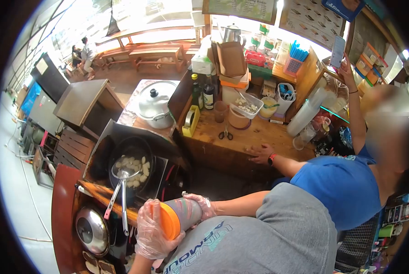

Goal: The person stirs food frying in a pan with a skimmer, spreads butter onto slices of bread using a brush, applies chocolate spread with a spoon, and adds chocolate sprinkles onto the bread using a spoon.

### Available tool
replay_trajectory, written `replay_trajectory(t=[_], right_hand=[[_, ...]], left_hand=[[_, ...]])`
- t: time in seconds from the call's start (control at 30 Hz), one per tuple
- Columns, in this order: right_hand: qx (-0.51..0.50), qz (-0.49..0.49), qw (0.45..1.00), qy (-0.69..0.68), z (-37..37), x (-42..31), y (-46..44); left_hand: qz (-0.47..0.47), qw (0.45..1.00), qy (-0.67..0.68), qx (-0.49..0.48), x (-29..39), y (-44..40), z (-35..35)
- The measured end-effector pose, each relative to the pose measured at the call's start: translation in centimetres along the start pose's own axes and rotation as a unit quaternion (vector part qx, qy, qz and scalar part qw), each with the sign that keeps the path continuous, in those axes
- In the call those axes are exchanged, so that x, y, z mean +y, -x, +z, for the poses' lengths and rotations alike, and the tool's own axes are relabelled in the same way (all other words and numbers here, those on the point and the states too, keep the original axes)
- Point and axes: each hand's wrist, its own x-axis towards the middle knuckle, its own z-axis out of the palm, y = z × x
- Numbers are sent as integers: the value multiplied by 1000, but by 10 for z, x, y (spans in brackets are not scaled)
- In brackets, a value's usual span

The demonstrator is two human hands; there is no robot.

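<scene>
A jar with an orange lid (169, 221) and a greyish see-through body lies tilted in front of my grey shirt. My left hand (155, 230), in a clear plastic glove, is closed around the lid end. My right hand (201, 205), gloved the same way, is closed on the opposite end. Just beyond them, a dark frying pan (133, 150) holds pale pieces of food (145, 170) in oil. A wire skimmer (126, 170) rests in the pan, its handle and another long handle reaching over the near rim toward my left hand.
Left of my hands sits a domed metal lid (93, 230). A large lidded pot (156, 102) stands beyond the stove. Bottles (208, 93), scissors (225, 132) and a tub of chopped food (247, 107) are on the wooden counter. A blue-shirted person (339, 187) stands at right, holding up a phone (337, 51).
</scene>
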Motion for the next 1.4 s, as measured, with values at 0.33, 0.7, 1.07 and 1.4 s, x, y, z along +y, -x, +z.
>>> replay_trajectory(t=[0.33, 0.7, 1.07, 1.4], right_hand=[[-67, -118, 990, 30, 10, 166, -145], [-150, 9, 988, 47, 45, 301, -236], [41, -13, 969, 244, 46, 323, -252], [-12, 63, 980, 188, 12, 277, -262]], left_hand=[[-252, 949, 34, 184, -29, 182, 5], [-262, 963, -39, 41, -85, 371, -26], [-301, 950, -8, 83, -47, 434, -7], [-370, 591, 644, 314, -101, 422, 36]])
